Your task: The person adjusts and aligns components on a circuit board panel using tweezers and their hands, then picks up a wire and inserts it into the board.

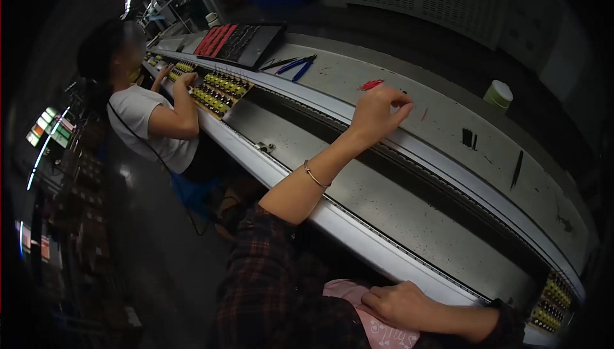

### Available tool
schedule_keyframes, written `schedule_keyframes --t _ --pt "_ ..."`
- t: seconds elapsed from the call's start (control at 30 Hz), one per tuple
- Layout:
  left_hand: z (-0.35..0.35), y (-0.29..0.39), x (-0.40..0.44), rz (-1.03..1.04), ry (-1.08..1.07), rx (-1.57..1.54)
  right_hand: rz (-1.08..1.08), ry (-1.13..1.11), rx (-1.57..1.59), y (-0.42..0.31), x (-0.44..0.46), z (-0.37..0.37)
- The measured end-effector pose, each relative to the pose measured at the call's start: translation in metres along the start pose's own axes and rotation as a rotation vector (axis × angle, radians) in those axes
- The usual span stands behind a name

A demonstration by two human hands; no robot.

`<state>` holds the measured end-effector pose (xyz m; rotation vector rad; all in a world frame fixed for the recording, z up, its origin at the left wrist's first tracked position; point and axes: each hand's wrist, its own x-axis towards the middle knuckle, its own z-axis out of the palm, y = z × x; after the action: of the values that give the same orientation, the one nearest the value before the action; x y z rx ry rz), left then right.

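Observation:
My left hand [382,113] is raised over the far side of the line, its fingers curled with thumb and index near each other; whether anything small is between them is hidden. Just behind it, a small pile of red pieces [370,85] lies on the grey ledge [441,96]. My right hand [398,304] rests low at the near edge, its fingers bent against a pink cloth [377,328] with white lettering. Blue-handled pliers [298,66] lie on the ledge left of my left hand.
A co-worker [160,112] sits at the left, hands over trays of yellow and black parts [220,92]. Another such tray [551,303] is at the lower right. Black strips [469,138], a dark thin tool [517,170] and a green-white container [498,95] stand or lie on the ledge.

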<state>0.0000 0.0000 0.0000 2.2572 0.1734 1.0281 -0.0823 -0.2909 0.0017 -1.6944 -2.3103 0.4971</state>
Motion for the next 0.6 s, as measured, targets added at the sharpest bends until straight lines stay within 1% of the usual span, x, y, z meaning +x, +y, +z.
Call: schedule_keyframes --t 0.07,0.1,0.17,0.3,0.6 --pt "0.001 0.006 0.002 0.054 0.052 -0.015 -0.001 -0.018 -0.020 -0.002 -0.007 -0.004" --pt "-0.025 -0.015 0.010 0.130 0.036 0.036 -0.028 0.055 -0.028 0.005 0.027 0.012" --pt "-0.026 -0.011 0.014 0.163 0.063 0.028 -0.028 0.049 -0.043 0.007 0.027 0.010" --pt "-0.033 0.008 0.011 0.331 0.088 0.072 -0.040 0.029 0.004 0.005 0.028 0.010" --pt "-0.046 0.018 0.014 0.404 0.200 0.079 -0.058 0.018 -0.023 0.003 0.032 0.005"
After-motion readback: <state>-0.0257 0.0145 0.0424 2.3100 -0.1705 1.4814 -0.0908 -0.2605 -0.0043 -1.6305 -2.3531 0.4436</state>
